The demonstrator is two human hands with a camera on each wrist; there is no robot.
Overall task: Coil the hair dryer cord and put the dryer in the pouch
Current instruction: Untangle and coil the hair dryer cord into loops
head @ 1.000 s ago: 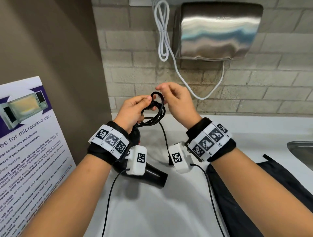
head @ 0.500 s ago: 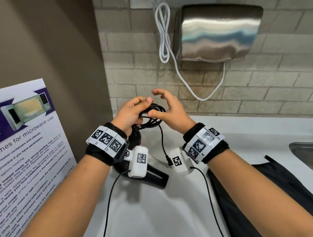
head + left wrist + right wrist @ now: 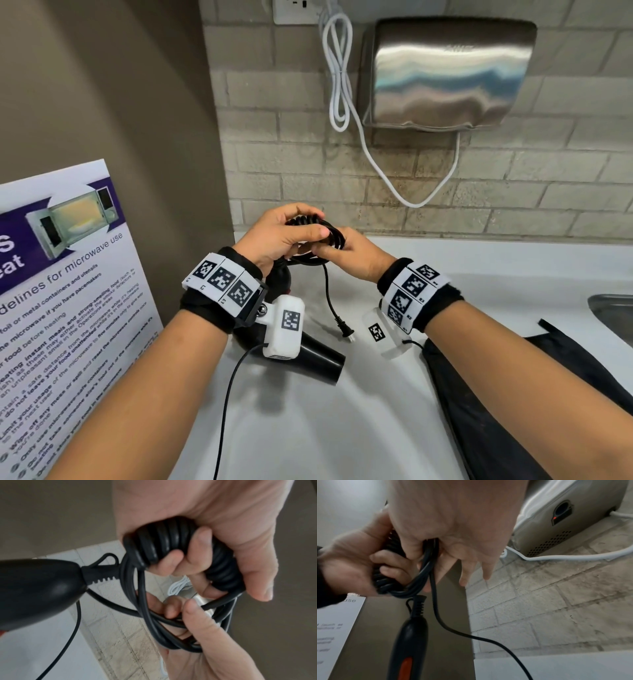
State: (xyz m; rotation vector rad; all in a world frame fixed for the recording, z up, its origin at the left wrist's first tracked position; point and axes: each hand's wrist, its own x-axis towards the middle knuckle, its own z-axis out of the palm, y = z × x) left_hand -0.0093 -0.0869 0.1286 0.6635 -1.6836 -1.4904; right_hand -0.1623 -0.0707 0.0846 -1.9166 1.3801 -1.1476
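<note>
A microwave poster (image 3: 65, 308) leans at the far left of the white counter (image 3: 308, 428). To the right of it, the left hand (image 3: 277, 240) is clenched around a bundle of black cord (image 3: 320, 228), the fingers (image 3: 173, 562) curled over the tightly wound loops. The black hair dryer (image 3: 318, 359) hangs below that hand from its cord, handle up, its nozzle just over the counter. Right of the left hand and touching it, the right hand (image 3: 356, 255) pinches several strands of the cord between thumb and forefinger, its other fingers (image 3: 486, 566) held loosely straight. A free tail of cord drops from the bundle to the plug (image 3: 344, 330), which sits close above the counter between the two wrists. Farther right on the counter lies the black pouch (image 3: 513, 404), flat under the right forearm. On the brick wall above it hangs a steel hand dryer (image 3: 445, 72).
</note>
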